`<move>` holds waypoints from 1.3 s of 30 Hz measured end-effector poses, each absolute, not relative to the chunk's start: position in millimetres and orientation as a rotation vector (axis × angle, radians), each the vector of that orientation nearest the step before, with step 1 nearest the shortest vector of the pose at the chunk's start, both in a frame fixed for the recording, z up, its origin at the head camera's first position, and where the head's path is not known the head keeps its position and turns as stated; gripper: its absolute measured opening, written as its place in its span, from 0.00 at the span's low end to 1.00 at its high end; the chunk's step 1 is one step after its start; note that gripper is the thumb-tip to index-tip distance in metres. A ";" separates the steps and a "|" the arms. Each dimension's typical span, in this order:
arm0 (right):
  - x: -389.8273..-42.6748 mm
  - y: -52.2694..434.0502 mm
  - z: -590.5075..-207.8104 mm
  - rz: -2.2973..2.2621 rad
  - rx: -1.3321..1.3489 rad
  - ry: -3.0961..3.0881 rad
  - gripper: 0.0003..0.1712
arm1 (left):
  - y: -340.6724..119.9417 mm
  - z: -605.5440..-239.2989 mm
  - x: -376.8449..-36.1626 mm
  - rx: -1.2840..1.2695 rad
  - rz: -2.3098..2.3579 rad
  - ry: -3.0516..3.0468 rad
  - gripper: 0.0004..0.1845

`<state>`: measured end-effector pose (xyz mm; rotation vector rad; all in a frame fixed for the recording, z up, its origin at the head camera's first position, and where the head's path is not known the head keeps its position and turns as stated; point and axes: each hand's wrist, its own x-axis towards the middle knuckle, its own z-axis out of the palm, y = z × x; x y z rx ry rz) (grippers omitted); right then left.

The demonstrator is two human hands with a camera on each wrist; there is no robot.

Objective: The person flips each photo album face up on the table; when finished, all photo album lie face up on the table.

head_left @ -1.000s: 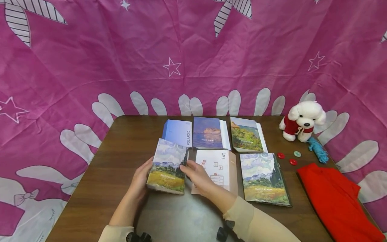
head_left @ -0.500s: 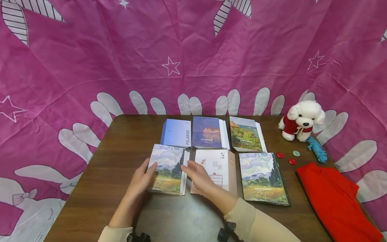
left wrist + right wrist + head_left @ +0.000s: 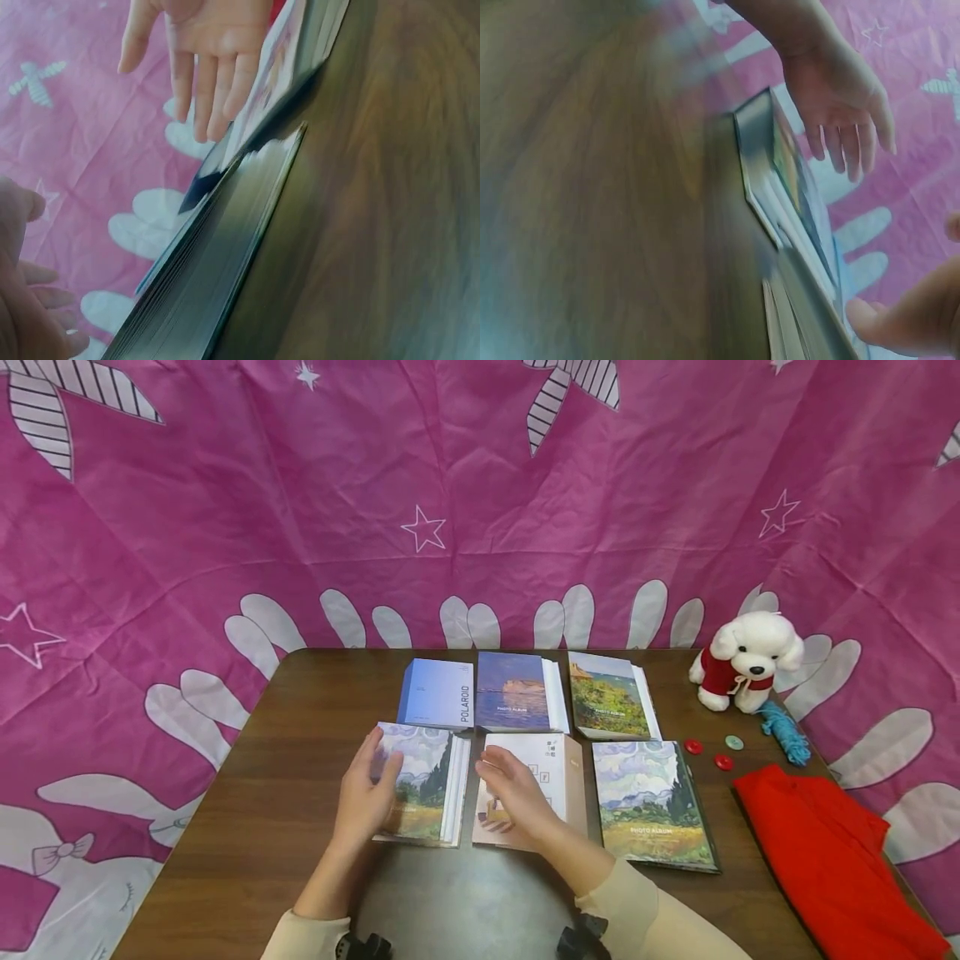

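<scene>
A landscape-covered photo album (image 3: 423, 810) lies at the front left of the table with its page edges showing along the right side. My left hand (image 3: 363, 797) hovers over its left part, fingers relaxed and holding nothing. To the right, my right hand (image 3: 521, 797) is raised above a white-and-pink album (image 3: 558, 835) and hides part of its cover. Both wrist views show the two hands apart from the books, palms facing inward. In the left wrist view the pages of an album (image 3: 202, 277) stand out close up.
Behind lie a blue Polaroid album (image 3: 437, 693), a purple seascape album (image 3: 513, 693) and a green garden album (image 3: 609, 706). Another landscape album (image 3: 652, 810) is at front right. Beyond it are a red cloth (image 3: 832, 852), buttons (image 3: 723, 762), blue yarn (image 3: 786, 735) and a plush dog (image 3: 750, 660).
The landscape album was held tilted in both hands; it has come down flat on the table. Both hands have let go of it, the right one moving away to the right.
</scene>
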<state>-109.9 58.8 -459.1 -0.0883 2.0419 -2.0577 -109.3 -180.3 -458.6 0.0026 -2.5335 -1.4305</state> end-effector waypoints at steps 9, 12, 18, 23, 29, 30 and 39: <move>-112.4 98.9 -456.0 -2.071 -0.085 2.296 0.36 | -148.1 -466.0 -115.2 -0.210 -1.541 -2.503 0.31; -111.6 114.6 -455.3 -2.041 -0.082 2.372 0.36 | -140.0 -465.6 -118.0 -0.243 -1.580 -2.481 0.32; -108.8 145.7 -461.7 -2.001 -0.020 2.444 0.35 | -118.2 -464.4 -118.5 -0.304 -1.603 -2.448 0.29; -103.1 152.9 -467.7 -1.968 0.135 2.450 0.36 | -94.5 -467.5 -113.9 -0.367 -1.560 -2.499 0.29; -98.4 145.0 -475.4 -2.071 0.239 2.344 0.41 | -71.7 -478.2 -112.6 -0.384 -1.640 -2.555 0.31; -98.1 143.7 -476.6 -2.082 0.255 2.332 0.41 | -68.9 -479.8 -111.5 -0.376 -1.662 -2.583 0.32; -99.9 138.9 -477.9 -2.169 0.330 2.262 0.40 | -54.1 -488.0 -102.3 -0.360 -1.890 -2.723 0.43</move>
